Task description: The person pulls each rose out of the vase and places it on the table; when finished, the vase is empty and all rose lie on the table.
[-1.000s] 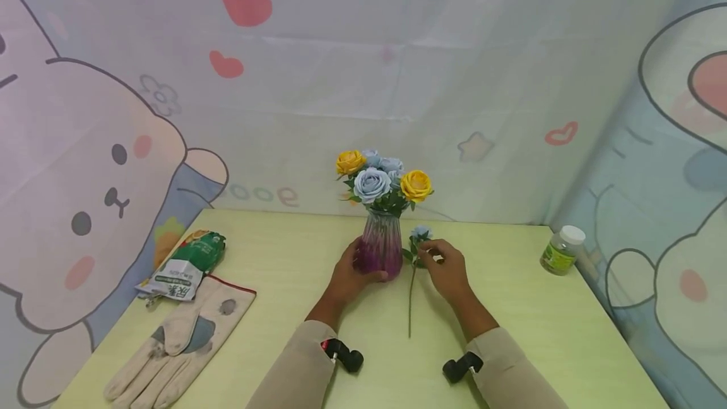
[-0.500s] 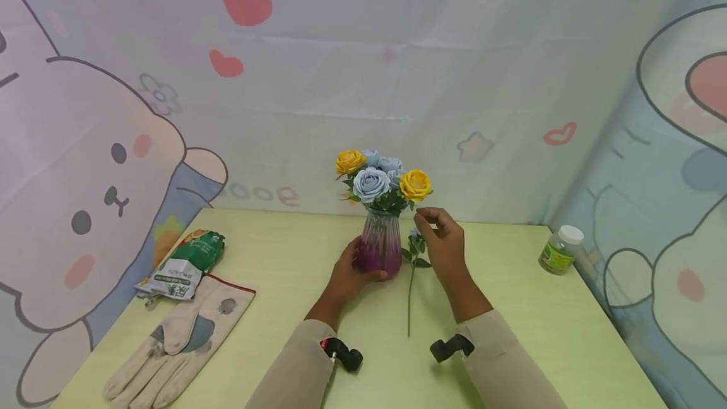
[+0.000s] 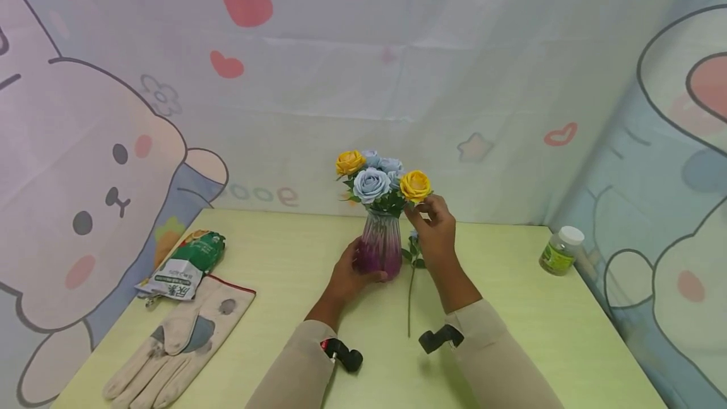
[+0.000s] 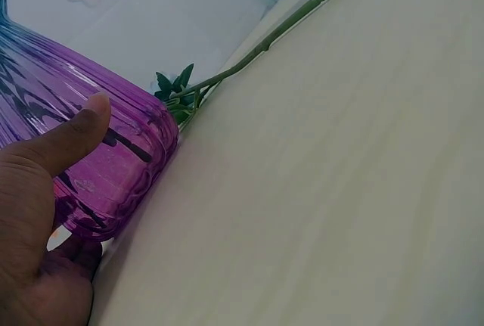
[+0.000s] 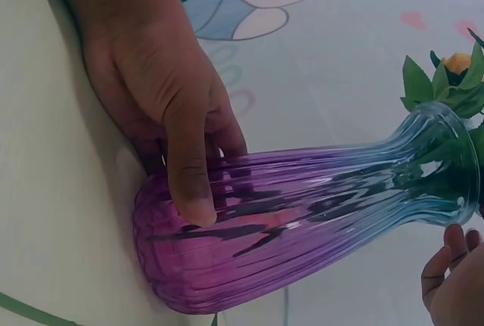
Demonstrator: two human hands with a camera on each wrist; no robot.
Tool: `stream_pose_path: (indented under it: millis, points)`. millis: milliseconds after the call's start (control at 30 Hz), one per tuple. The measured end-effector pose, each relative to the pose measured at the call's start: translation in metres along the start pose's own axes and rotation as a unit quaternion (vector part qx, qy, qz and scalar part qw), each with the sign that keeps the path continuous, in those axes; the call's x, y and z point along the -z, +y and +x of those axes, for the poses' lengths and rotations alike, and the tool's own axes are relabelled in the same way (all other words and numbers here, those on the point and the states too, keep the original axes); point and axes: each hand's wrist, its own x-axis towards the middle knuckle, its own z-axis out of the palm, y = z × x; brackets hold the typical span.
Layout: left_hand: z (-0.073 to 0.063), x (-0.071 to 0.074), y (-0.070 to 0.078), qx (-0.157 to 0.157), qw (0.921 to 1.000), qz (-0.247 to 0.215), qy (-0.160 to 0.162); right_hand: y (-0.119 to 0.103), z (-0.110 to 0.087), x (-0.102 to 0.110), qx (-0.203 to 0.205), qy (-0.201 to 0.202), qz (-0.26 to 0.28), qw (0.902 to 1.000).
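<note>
A purple-to-clear ribbed glass vase [image 3: 379, 248] stands upright on the table, holding several blue roses [image 3: 372, 185] and yellow roses [image 3: 416, 186]. My left hand [image 3: 348, 276] grips its lower part; in the left wrist view the thumb of the left hand [image 4: 38, 182] lies across the purple glass. My right hand [image 3: 436, 226] is at the vase mouth, just under the right-hand yellow rose, with bent fingers. Whether they pinch its stem or leaves is not clear. A loose blue rose [image 3: 409, 295] lies on the table right of the vase, its bloom partly hidden by the right hand.
At the table's left lie a white work glove [image 3: 182, 346] with grey patches and a green-and-white packet [image 3: 190, 264]. A small jar [image 3: 559, 251] with a white lid stands at the right edge. A printed curtain [image 3: 318, 93] hangs behind the table [image 3: 511, 333].
My right hand has left the loose blue rose and risen leftward to the vase mouth below the yellow rose. The left hand and vase have stayed in place.
</note>
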Motion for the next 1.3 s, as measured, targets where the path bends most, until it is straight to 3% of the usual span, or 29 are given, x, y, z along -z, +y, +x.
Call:
stream_pose_path:
  millis: [300,933,1133,1300]
  points:
    - [0.0,-0.001,-0.001,-0.003,1.0,-0.002,0.007,-0.005,0.003,-0.014,-0.002,0.018,-0.018,0.9997]
    - [-0.001,-0.001,0.001,-0.002,1.0,-0.005,0.005,-0.012,0.002,-0.015,0.015,0.015,-0.032,0.9993]
    - [0.0,-0.001,-0.001,-0.001,1.0,-0.003,0.004,-0.012,0.001,-0.014,0.008,0.038,0.011,0.9992]
    - [0.002,-0.001,-0.003,-0.002,1.0,0.004,0.003,-0.012,0.002,-0.014,0.025,0.024,0.024,0.9991]
